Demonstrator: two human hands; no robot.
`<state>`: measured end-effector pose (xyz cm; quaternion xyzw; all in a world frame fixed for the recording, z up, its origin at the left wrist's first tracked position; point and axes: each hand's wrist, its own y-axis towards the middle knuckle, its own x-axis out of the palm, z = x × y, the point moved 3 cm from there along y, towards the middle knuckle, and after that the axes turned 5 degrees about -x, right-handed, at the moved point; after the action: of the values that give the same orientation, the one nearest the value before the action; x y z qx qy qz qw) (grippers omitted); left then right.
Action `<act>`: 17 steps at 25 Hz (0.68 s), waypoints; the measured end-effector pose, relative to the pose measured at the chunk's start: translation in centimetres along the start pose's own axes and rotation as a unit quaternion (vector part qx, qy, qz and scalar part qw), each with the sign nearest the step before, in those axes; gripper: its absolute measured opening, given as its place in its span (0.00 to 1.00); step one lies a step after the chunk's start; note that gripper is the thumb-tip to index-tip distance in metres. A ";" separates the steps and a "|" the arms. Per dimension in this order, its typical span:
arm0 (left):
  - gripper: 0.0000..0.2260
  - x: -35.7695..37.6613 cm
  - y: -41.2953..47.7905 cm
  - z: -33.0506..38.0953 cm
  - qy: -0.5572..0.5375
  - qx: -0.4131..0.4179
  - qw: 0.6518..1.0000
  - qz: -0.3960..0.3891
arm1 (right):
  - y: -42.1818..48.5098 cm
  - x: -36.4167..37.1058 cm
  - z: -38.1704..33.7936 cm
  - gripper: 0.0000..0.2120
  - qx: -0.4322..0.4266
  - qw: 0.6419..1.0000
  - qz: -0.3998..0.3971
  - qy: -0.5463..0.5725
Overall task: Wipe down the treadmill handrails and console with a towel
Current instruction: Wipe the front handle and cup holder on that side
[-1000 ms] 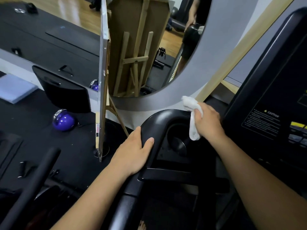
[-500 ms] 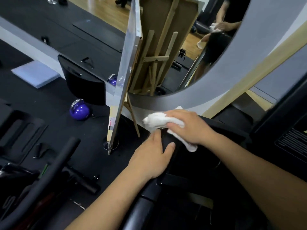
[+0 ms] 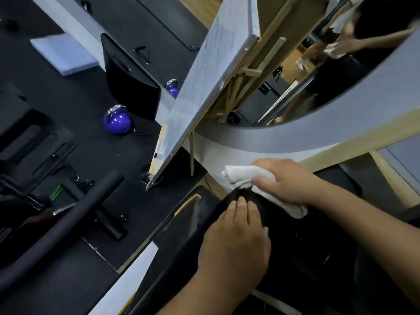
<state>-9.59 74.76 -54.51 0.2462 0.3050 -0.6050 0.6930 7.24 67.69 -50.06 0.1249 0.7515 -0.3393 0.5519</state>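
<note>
- Right hand (image 3: pixel 284 180): fingers curled round a white towel (image 3: pixel 245 176), pressing it onto the top of the black treadmill handrail (image 3: pixel 229 196). One bunched end of the towel sticks out to the left of the fingers; the other end trails out under the wrist, lying on the black treadmill body.
- Left hand (image 3: pixel 236 242): rests palm-down on the handrail just below the towel, fingers laid close together and bent over the rail's curve; how tightly they grip cannot be told. Fingertips lie near the towel, apart from it.
- Treadmill console: not identifiable; the surface under both forearms is dark and blurred.
- Beside the treadmill, left: a grey board on a wooden easel (image 3: pixel 204 83), leaning, its lower corner near the floor.
- Black floor mat (image 3: pixel 68 105) carries a purple kettlebell (image 3: pixel 117 121) with a chrome handle, near a black panel (image 3: pixel 129 80).
- A black padded bar (image 3: pixel 56 226) crosses the lower left.
- Curved mirror (image 3: pixel 318 64), upper right: reflects the easel's back and a person's arms with a pale cloth.
</note>
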 end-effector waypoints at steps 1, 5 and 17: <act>0.25 0.4 0.0 0.0 -0.004 0.008 1.000 0.003 | 1.5 0.1 0.2 0.12 0.044 0.996 -0.066 -0.037; 0.26 0.3 0.6 -0.1 0.010 0.016 1.000 -0.008 | 7.9 2.7 -0.5 0.11 0.122 0.939 -0.315 -0.058; 0.18 -0.1 0.6 -0.7 -0.007 0.006 1.000 0.026 | 8.6 6.0 -3.8 0.07 -0.022 0.914 -0.404 -0.012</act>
<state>-9.07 75.46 -54.95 0.2537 0.2899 -0.5900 0.7096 7.12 75.38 -58.12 -0.2054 0.7385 -0.5182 0.3793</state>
